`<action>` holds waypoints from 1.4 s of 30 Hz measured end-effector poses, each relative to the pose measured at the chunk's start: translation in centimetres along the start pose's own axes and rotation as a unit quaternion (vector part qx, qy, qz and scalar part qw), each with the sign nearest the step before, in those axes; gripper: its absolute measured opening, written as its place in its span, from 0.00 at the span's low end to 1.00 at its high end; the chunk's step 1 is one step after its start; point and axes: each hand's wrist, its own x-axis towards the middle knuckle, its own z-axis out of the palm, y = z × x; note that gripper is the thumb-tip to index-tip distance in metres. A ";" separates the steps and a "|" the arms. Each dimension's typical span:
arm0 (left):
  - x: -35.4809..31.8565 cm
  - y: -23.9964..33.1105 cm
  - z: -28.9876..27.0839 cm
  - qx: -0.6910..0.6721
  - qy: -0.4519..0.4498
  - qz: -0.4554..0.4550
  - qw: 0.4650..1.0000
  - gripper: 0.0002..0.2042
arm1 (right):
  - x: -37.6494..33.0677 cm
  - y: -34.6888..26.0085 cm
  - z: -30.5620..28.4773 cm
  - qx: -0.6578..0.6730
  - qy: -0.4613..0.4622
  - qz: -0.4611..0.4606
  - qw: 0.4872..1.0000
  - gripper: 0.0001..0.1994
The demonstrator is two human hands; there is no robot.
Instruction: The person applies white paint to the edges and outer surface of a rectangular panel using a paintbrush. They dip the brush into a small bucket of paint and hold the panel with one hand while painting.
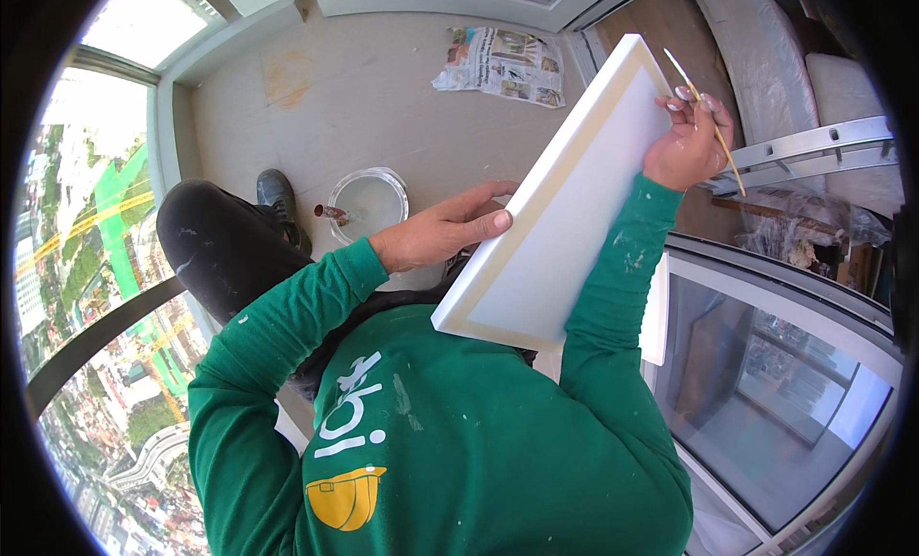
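Note:
A white rectangular panel [565,259] with a beige tape-like strip along its border stands tilted across my lap. My left hand [440,229] grips its left edge, thumb on the face and fingers round the side. At the panel's upper right, my right hand [687,144] holds a thin paintbrush [732,164] between thumb and fingers, its whitish tip pointing up. White paint marks show on the right fingertips. Whether the right hand also touches the panel, I cannot tell. Beyond my left hand, a round bucket [402,183] holds whitish liquid, with a reddish-brown handle [330,213] leaning at its rim.
Printed newspaper [507,66] lies on the floor ahead. To the right are a metal ladder [814,152], plastic-wrapped items [766,68] and a framed glass pane [756,365]. Tall windows [96,202] line the left. My dark shoe [278,197] rests beside the bucket.

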 end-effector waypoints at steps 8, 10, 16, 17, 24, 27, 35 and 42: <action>-4.7 -3.4 1.1 -0.010 -0.043 -0.014 0.999 0.42 | 0.0 0.4 -0.3 0.020 0.013 -0.006 1.000 0.05; -5.8 -3.8 0.9 0.000 -0.053 -0.024 0.998 0.41 | -0.1 0.5 -0.3 0.023 0.017 -0.002 1.000 0.05; -9.4 -1.5 -1.6 0.323 0.062 -0.076 0.941 0.30 | -0.2 0.8 -0.2 0.022 0.024 -0.002 0.999 0.05; -9.9 -1.2 -1.2 0.379 0.164 -0.077 0.908 0.30 | -0.1 0.9 -0.3 0.027 0.023 -0.001 0.999 0.05; -11.2 -1.6 3.4 0.435 0.145 0.101 0.883 0.42 | 0.2 1.5 -0.5 0.026 0.029 0.006 0.999 0.05; -11.1 -1.9 3.7 0.476 0.086 0.040 0.875 0.47 | 0.2 1.6 -0.6 0.023 0.030 0.012 0.999 0.04; -13.2 -2.2 3.6 0.555 0.048 0.101 0.824 0.44 | 0.2 1.7 -1.2 0.029 0.038 0.024 0.999 0.05; -14.2 0.5 4.6 0.654 0.018 0.123 0.746 0.29 | -0.8 1.6 -1.9 0.078 0.014 0.042 0.996 0.04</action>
